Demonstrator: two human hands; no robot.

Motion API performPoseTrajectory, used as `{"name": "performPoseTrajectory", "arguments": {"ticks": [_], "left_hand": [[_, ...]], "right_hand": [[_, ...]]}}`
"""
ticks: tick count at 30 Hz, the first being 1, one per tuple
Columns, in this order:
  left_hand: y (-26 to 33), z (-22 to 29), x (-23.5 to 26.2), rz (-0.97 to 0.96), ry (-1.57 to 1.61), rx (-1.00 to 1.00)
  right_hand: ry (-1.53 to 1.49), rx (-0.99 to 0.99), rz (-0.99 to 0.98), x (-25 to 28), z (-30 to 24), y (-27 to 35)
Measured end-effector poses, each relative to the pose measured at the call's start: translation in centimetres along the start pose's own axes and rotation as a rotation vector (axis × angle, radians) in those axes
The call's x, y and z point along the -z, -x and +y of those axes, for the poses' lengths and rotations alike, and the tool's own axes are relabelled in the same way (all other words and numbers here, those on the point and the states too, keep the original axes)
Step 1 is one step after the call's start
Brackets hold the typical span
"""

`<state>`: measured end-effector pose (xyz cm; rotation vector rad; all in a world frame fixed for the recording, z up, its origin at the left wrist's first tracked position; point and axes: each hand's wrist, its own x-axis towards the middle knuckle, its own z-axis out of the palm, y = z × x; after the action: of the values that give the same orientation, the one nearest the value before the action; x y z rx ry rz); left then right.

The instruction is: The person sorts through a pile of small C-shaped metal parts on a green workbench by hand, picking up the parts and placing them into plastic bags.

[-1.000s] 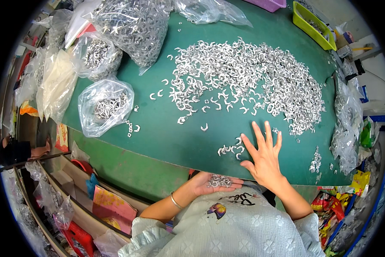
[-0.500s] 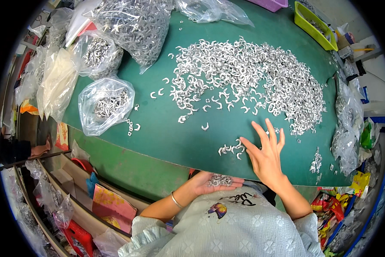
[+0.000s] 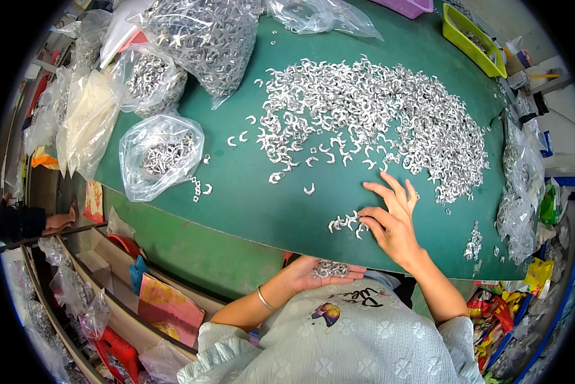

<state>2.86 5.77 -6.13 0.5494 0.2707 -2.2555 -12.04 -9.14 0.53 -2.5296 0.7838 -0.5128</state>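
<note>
My left hand [image 3: 305, 274] lies palm up just below the table's front edge, with a small heap of silver crescent-shaped metal pieces [image 3: 331, 269] resting in it. Over the table, my right hand [image 3: 396, 232] has thumb and index finger pinched together at a small cluster of the same crescents [image 3: 343, 221]; its other fingers are lifted and apart. The fingertips partly hide the crescent they pinch. Farther back spreads a large pile of silver crescents [image 3: 364, 102]. One loose crescent [image 3: 309, 189] sits between pile and cluster.
Clear bags of metal parts [image 3: 198, 51] stand at the back left, and an open bag [image 3: 130, 163] sits nearer. A yellow-green basket [image 3: 470, 41] is at the far right. Bagged parts [image 3: 518, 185] line the right edge. Left of the table are wooden shelf dividers [image 3: 108, 269].
My right hand has come down and left, and its thumb and index finger have closed together at the small cluster. My left hand stays where it was with its pieces.
</note>
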Motion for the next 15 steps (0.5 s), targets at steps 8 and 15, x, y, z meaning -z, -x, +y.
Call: {"name": "performPoseTrajectory", "arguments": {"ticks": [8, 15], "left_hand": [[0.0, 0.1, 0.0, -0.011, 0.048, 0.015], [-0.1, -0.1, 0.2, -0.008, 0.034, 0.012]], "right_hand": [[0.193, -0.137, 0.142, 0.7, 0.6, 0.7], [0.205, 0.013, -0.259, 1.7, -2.3, 1.0]]}}
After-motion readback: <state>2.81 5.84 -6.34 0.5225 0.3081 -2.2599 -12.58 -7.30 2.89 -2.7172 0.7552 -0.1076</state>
